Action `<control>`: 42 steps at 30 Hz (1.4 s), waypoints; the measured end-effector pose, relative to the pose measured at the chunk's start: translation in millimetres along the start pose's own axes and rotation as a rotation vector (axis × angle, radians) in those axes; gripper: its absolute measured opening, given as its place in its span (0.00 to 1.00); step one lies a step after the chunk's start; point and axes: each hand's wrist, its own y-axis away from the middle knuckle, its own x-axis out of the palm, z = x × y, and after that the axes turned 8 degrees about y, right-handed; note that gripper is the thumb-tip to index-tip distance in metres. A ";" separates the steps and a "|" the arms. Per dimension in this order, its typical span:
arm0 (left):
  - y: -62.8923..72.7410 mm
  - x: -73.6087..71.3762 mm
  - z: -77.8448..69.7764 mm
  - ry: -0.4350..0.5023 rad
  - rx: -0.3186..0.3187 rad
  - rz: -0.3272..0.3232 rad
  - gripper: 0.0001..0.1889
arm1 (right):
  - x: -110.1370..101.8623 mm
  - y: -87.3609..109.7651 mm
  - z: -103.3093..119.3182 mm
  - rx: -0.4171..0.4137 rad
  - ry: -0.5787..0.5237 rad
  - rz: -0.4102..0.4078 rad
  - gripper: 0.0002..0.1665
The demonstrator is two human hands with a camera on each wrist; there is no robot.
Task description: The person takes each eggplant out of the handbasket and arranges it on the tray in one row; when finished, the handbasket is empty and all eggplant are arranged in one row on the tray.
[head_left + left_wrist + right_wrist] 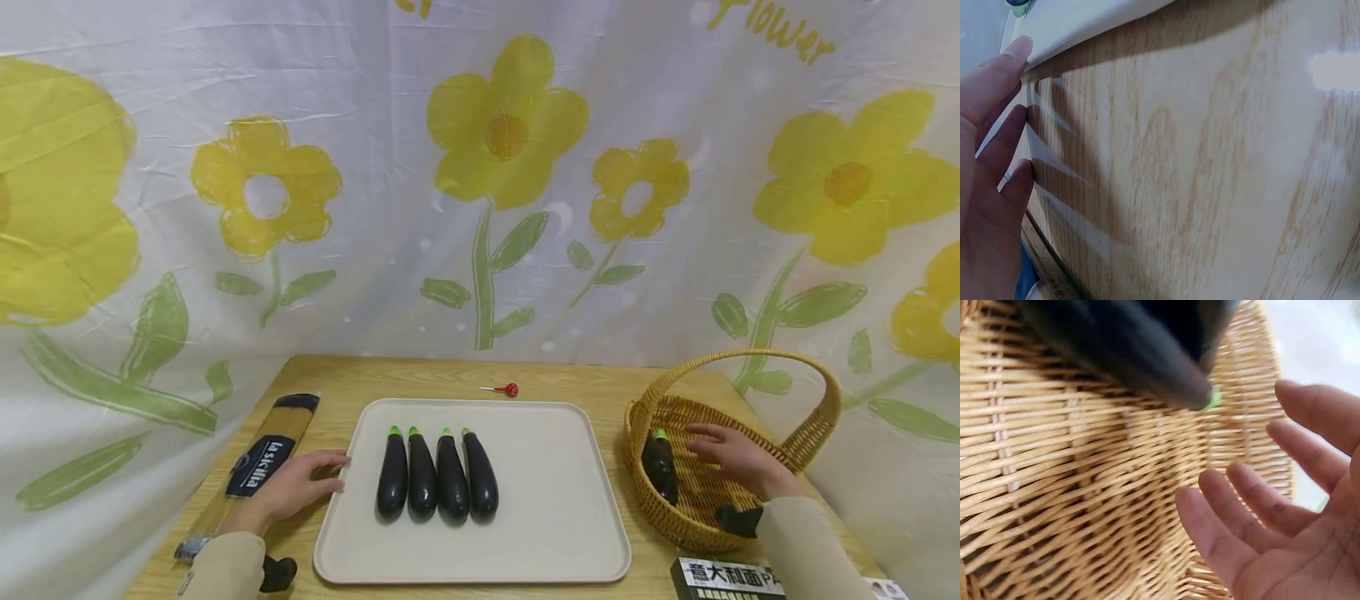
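Several dark eggplants [422, 479] with green tips lie side by side on a cream tray [551, 492]. At the tray's left rim my left hand [296, 485] rests with its fingertips right at the edge, holding nothing. My right hand [735, 457] reaches over the wicker basket [693, 417], fingers spread and relaxed. Inside that basket, at its left side, more dark eggplant [660, 471] with a green tip lies near my right fingertips. In the right wrist view, the eggplant [1141, 359] sits apart from the open fingers [1216, 534].
A long spaghetti pack [262, 462] lies left of the tray. A red lollipop [510, 389] is behind the tray. At the front right lies a black-and-white pasta box [727, 577], partly under my right sleeve. The basket's handle [750, 354] arches up. A flowered curtain [390, 250] hangs behind the table.
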 end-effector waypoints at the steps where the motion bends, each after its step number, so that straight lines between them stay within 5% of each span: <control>1: -0.1 -0.4 -0.6 0.000 0.000 0.002 0.19 | 1.2 -2.2 -2.3 -0.006 -0.012 0.018 0.37; 28: -0.8 0.3 -1.3 0.008 -0.006 0.005 0.20 | 18.3 -18.5 -8.5 0.019 -0.249 0.266 0.37; 42: 0.7 -0.8 -4.6 0.011 -0.001 0.008 0.20 | 17.4 -19.4 -4.9 0.008 -0.255 0.282 0.33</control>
